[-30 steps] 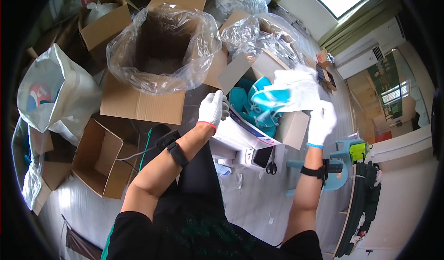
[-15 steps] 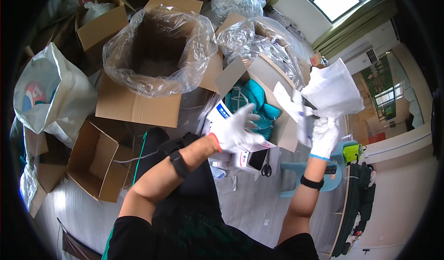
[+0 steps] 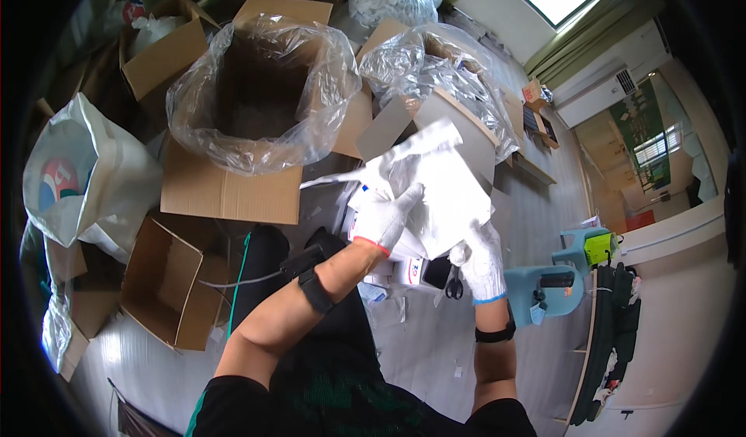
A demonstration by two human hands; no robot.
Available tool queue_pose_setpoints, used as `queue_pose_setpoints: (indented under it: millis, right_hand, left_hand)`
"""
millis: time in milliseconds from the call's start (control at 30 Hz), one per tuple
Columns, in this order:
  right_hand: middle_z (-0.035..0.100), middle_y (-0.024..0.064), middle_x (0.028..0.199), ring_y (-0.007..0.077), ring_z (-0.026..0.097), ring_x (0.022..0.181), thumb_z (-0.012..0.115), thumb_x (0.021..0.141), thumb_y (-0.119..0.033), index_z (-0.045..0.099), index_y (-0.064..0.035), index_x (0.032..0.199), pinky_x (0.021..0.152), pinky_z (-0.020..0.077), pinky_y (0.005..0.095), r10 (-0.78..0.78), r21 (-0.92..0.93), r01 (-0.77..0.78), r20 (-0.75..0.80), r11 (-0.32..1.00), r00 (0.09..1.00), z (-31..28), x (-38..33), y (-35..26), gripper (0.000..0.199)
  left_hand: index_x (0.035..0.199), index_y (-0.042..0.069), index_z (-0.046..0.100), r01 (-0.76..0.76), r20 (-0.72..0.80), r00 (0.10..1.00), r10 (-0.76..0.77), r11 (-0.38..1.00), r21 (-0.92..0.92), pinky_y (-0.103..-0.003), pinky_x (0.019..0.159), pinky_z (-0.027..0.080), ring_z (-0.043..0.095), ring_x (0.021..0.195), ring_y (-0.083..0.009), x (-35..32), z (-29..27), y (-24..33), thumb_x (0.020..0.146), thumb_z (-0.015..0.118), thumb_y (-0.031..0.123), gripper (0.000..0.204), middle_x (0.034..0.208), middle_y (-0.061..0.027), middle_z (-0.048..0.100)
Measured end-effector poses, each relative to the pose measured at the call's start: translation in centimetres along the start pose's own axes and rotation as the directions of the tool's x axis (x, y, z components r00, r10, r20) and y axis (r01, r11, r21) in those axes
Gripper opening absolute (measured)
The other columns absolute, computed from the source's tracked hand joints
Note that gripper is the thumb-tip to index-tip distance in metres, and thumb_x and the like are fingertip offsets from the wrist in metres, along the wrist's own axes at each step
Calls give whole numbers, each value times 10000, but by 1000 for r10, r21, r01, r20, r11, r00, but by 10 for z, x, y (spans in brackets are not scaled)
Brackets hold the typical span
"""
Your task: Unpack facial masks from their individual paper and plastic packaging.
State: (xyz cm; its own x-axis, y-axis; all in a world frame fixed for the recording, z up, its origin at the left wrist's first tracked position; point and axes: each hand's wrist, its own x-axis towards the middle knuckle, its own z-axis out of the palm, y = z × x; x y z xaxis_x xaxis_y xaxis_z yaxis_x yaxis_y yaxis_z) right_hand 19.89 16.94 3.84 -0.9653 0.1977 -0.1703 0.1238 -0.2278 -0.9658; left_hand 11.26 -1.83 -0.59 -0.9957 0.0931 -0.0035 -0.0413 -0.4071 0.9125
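Note:
Both my hands wear white knit gloves and hold a bright white sheet-like item point(image 3: 447, 192), perhaps a bag, in front of me. My left hand point(image 3: 385, 218), with a red cuff, grips its near left side, the thumb lying on top. At its lower right corner my right hand point(image 3: 480, 264), with a blue cuff, has its fingers closed on the edge. A narrow white strip point(image 3: 334, 179) sticks out to the left of the item. Beneath it stands an open carton point(image 3: 466, 138), whose contents are hidden. Black scissors point(image 3: 454, 283) hang or lie just left of my right hand.
A large cardboard box point(image 3: 229, 192) lined with clear plastic stands ahead. Left of it are a white sack point(image 3: 124, 169) and an open smaller box point(image 3: 167, 282). More plastic-wrapped goods point(image 3: 443, 72) lie beyond. To the right is a light blue stool point(image 3: 556, 301).
The white item has come down and left from the upper right to over the carton, hiding the teal things inside. My left hand now holds it too; the right hand moved down and left.

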Motion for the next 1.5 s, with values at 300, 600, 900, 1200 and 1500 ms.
queue_pose_setpoints:
  millis: [300,600,900,1200,1500]
  right_hand:
    - [684,86,1030,131,657,759,649,969,-50,611,14,1271,577,536,308,-359,-67,353,-179,933,916,-41,120,-58,310]
    - [616,206,1238,288,634,1114,638,1028,-157,493,-23,1426,847,568,365,-348,99,372,-198,923,916,-55,368,-79,444]
    - [699,81,732,154,680,644,689,981,-232,731,16,1013,526,489,239,72,-697,52,148,715,986,-46,206,-72,254]
    - [520,265,1447,447,614,1225,911,589,-449,198,-113,1635,1033,520,497,327,-935,222,126,-277,937,-34,124,-30,1309]
    - [685,277,1140,461,672,1060,665,833,-178,612,-37,1194,880,561,531,125,-975,161,142,-154,982,-37,160,15,391]
  left_hand:
    - [1028,69,715,-710,512,703,494,446,545,-414,938,499,676,976,-286,3,-15,-18,853,732,198,218,931,-121,703]
    - [802,108,580,-830,750,557,357,278,484,-384,910,452,566,804,-245,-2,-29,-51,743,605,162,84,748,-50,520]
    - [769,93,541,-826,742,560,369,316,467,-425,827,451,532,757,-275,3,-22,-47,702,623,144,117,716,-75,467]
    - [831,93,619,-847,752,529,394,189,497,-400,811,458,545,719,-241,-17,-29,-50,702,642,143,140,704,-36,503]
    - [826,133,645,-822,738,564,371,168,544,-403,903,470,569,739,-234,-22,-29,-53,705,733,88,156,727,-10,563]
